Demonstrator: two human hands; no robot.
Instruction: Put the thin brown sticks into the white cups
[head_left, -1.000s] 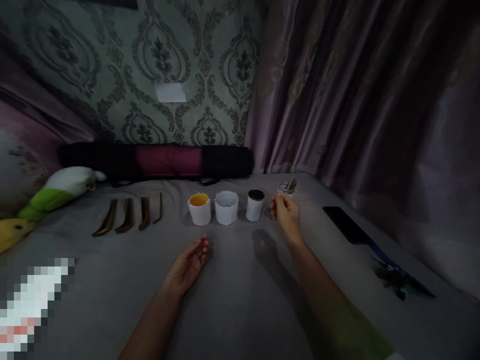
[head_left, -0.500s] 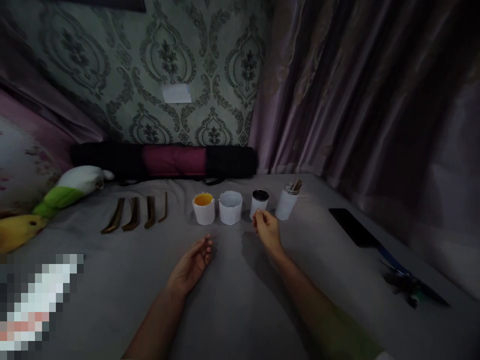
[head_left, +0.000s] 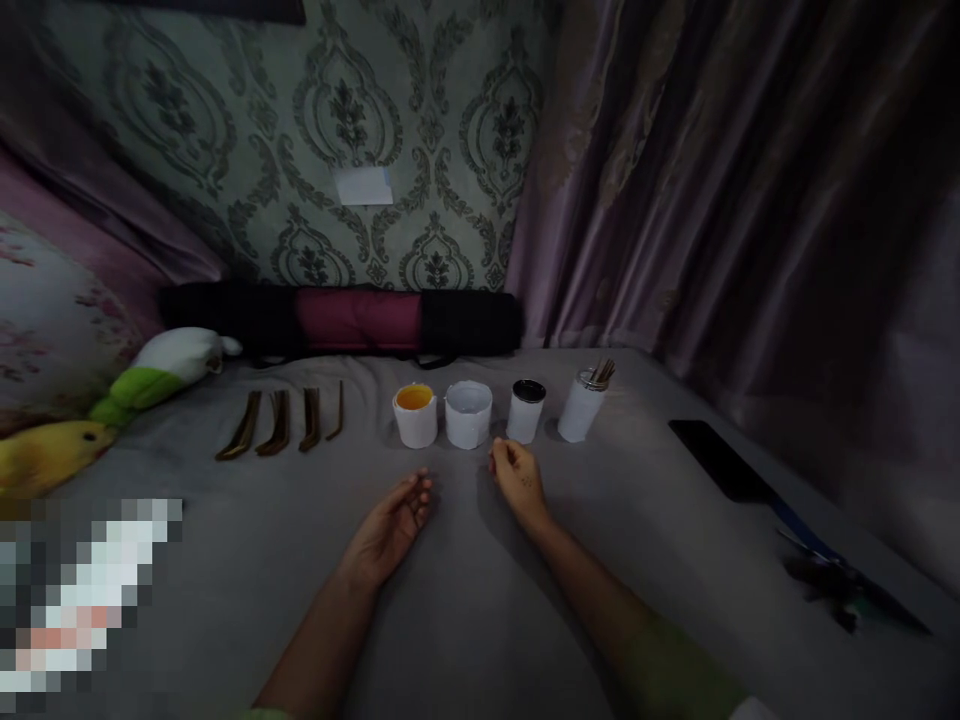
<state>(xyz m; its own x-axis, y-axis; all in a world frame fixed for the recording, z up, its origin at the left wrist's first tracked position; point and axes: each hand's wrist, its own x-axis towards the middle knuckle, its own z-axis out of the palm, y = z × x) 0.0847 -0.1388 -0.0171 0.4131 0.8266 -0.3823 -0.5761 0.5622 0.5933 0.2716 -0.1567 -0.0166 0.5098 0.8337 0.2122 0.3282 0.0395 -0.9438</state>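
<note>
My left hand (head_left: 394, 528) rests on the grey cloth with the palm turned inward, its fingers loosely bent and holding nothing. My right hand (head_left: 519, 484) is closed in a pinch just in front of the cups; anything between its fingertips is too small or hidden to make out. Closest to it stands a narrow white container with a black rim and dark inside (head_left: 523, 420). Left of that are a white tub (head_left: 469, 425) and a white tub with an orange-yellow inside (head_left: 416, 425). On the right, a white-wrapped jar (head_left: 580, 412) holds several thin brown sticks (head_left: 603, 371).
Bent brown strips in bundles (head_left: 276, 425) lie at the left on the grey sheet (head_left: 442, 640). Plush toys (head_left: 56, 455) sit beyond them. A black and maroon roll bag (head_left: 360, 320) lies along the wall. A black flat object (head_left: 720, 460) and keys (head_left: 825, 590) are at right.
My right hand has moved left and slightly toward me, away from the black-rimmed container. My left hand keeps its pose. The whole view has shifted slightly.
</note>
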